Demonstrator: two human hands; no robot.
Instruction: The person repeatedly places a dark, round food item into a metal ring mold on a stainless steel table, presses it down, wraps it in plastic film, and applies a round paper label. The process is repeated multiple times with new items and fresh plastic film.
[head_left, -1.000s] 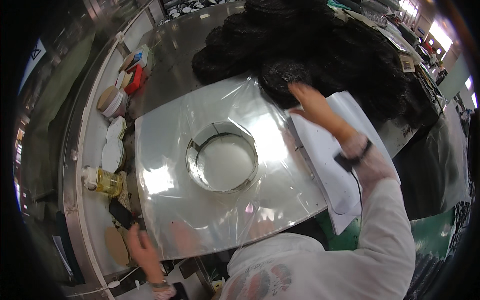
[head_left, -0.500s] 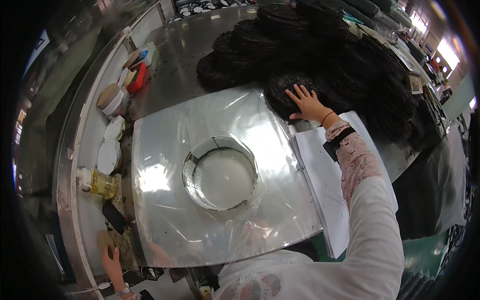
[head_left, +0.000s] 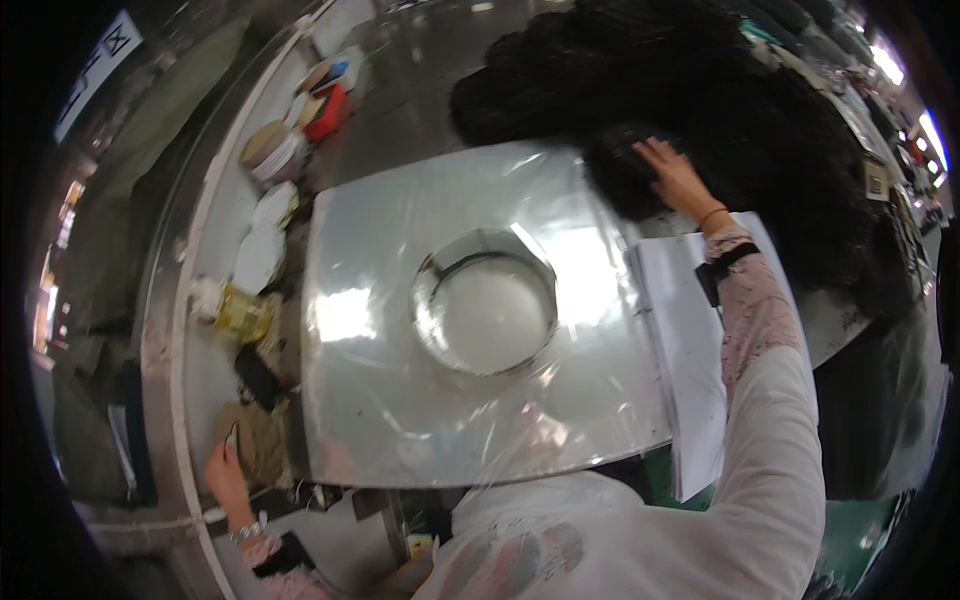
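Observation:
My right hand (head_left: 682, 185) reaches to the far right and rests, fingers stretched out, on a rounded black coil of fine strands (head_left: 620, 178) at the pile's near edge. Near left, my left hand (head_left: 228, 480) is closed in a pinch beside a brown cloth (head_left: 260, 440). A thin, shiny sliver shows at its fingertips, too small and blurred to name. Between my hands lies a stack of clear plastic sheets (head_left: 370, 400), with a round ring (head_left: 428, 335) visible in its middle, whether under or on the sheets I cannot tell.
White paper sheets (head_left: 690, 370) lie under my right forearm. Along the left ledge stand a yellow bottle (head_left: 242, 315), a black object (head_left: 257, 377), white pads (head_left: 262, 255), a tub (head_left: 277, 155) and a red box (head_left: 325, 112). More black coils (head_left: 740, 130) fill the far right.
My view has shifted, so the table appears farther right and higher. My left hand has closed into a pinch with a thin shiny sliver at its fingertips. My right hand stays on the black coil.

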